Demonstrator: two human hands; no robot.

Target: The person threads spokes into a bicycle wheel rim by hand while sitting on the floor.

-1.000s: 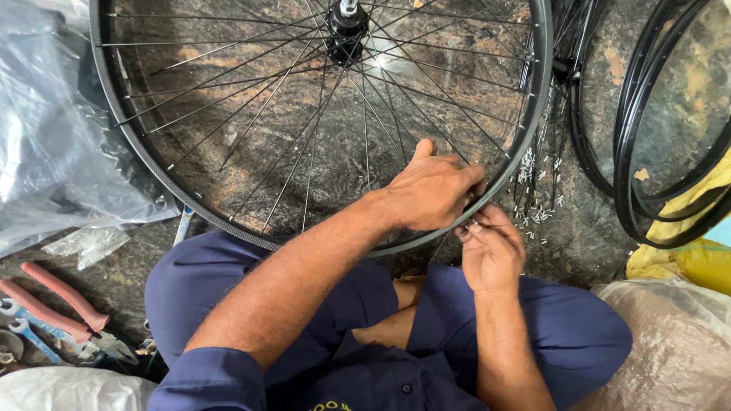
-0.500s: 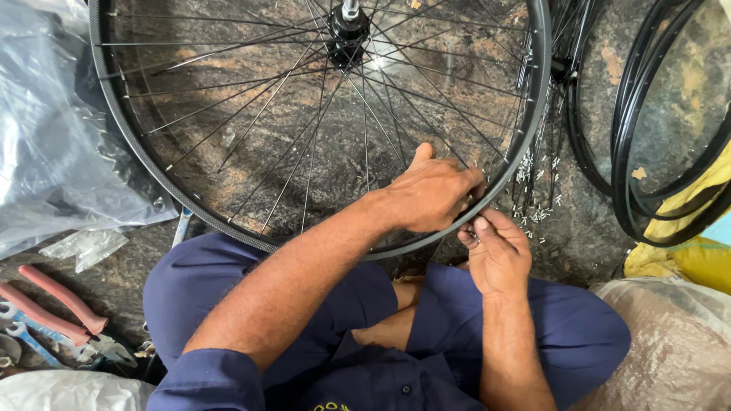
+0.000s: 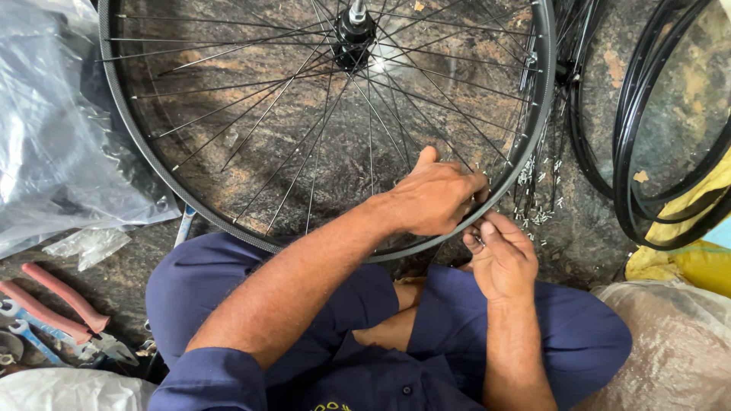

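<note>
1. Across the seated person's lap lies the spoked bicycle wheel (image 3: 320,114), its black rim nearest the knees.
2. On that rim, the left hand (image 3: 434,194) is curled closed over the edge.
3. Just outside the rim, the right hand (image 3: 499,259) pinches its fingertips together on something too small to make out.
4. Beyond the rim to the right lie loose spoke nipples (image 3: 537,190) and spare black rims (image 3: 655,152); to the left, red-handled pliers (image 3: 65,308).

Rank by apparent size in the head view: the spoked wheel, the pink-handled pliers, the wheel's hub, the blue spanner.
1. spoked wheel, by far the largest.
2. pink-handled pliers.
3. hub and blue spanner: too close to rank; both are partly cut off or hidden.
</note>
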